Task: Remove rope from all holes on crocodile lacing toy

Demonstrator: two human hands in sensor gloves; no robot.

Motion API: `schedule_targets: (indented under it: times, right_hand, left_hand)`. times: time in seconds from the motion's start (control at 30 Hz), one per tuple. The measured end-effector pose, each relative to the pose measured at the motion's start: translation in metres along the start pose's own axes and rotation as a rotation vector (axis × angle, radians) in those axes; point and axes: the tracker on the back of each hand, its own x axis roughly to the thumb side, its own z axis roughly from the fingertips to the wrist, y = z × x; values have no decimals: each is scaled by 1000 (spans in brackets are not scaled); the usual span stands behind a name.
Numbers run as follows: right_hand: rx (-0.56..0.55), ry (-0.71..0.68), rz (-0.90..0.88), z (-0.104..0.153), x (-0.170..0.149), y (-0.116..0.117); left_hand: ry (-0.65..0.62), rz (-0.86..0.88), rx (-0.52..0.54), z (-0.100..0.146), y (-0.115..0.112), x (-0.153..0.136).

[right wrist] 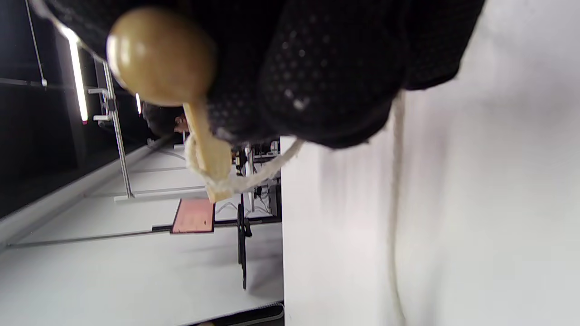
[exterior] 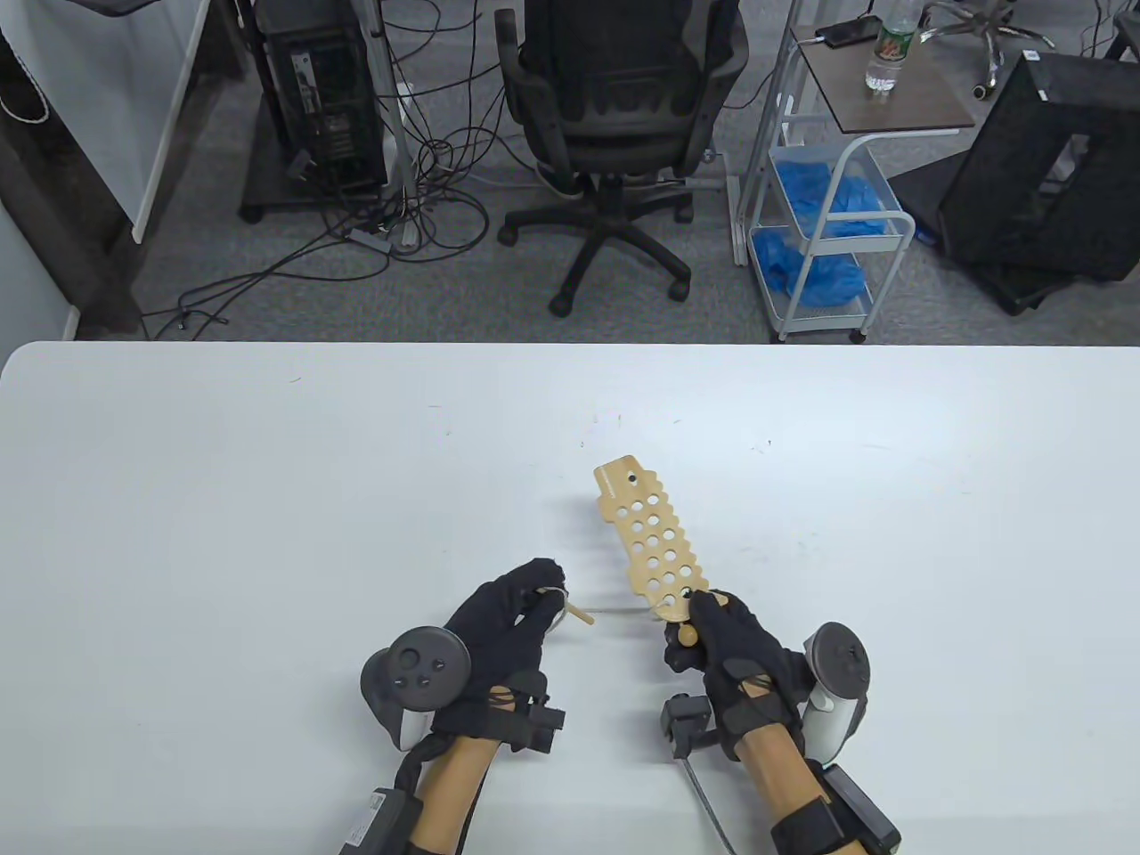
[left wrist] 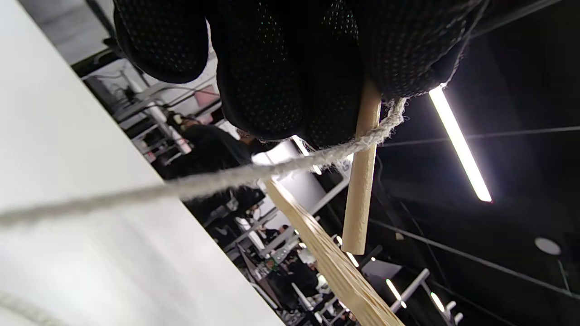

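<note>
The wooden crocodile lacing toy (exterior: pixel 643 534) lies angled on the white table (exterior: pixel 267 499), its many holes showing open. My right hand (exterior: pixel 712 637) grips its near end, where a round wooden knob (right wrist: pixel 158 56) shows under the fingers. A white rope (exterior: pixel 619 611) runs taut from a hole at that near end leftward to my left hand (exterior: pixel 525 606). My left hand pinches the rope's wooden needle stick (left wrist: pixel 361 181), with the rope (left wrist: pixel 217 179) looped round the stick in the left wrist view. In the right wrist view the rope (right wrist: pixel 253 179) wraps the toy's edge (right wrist: pixel 210 154).
An office chair (exterior: pixel 614 134), a wire cart (exterior: pixel 824 223) with blue items, and a computer tower with cables stand on the floor beyond the table's far edge. The table bears only the toy and my hands.
</note>
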Motion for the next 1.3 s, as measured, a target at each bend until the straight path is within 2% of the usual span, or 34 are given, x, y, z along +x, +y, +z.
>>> schedule_targets:
  times: [0.2,0.53,0.77,0.97,1.3]
  right_hand:
    - [84,-14,76,4,-2,16]
    - [132,-38,124,8,3,23]
    - [149,-43,129,10,4,27]
    - [185,-49,68,12,6,30]
    - [217,-8,-31,14,7,32]
  left_hand:
    - [-53,-30,-11,3,-3,12]
    - [-154,-141,-40,7,-9,26]
    - [-270,-331,-81,10,-16,41]
    - [-336,-429,-134,14,-26,51]
    - [-344,-460,-146,15,-28,50]
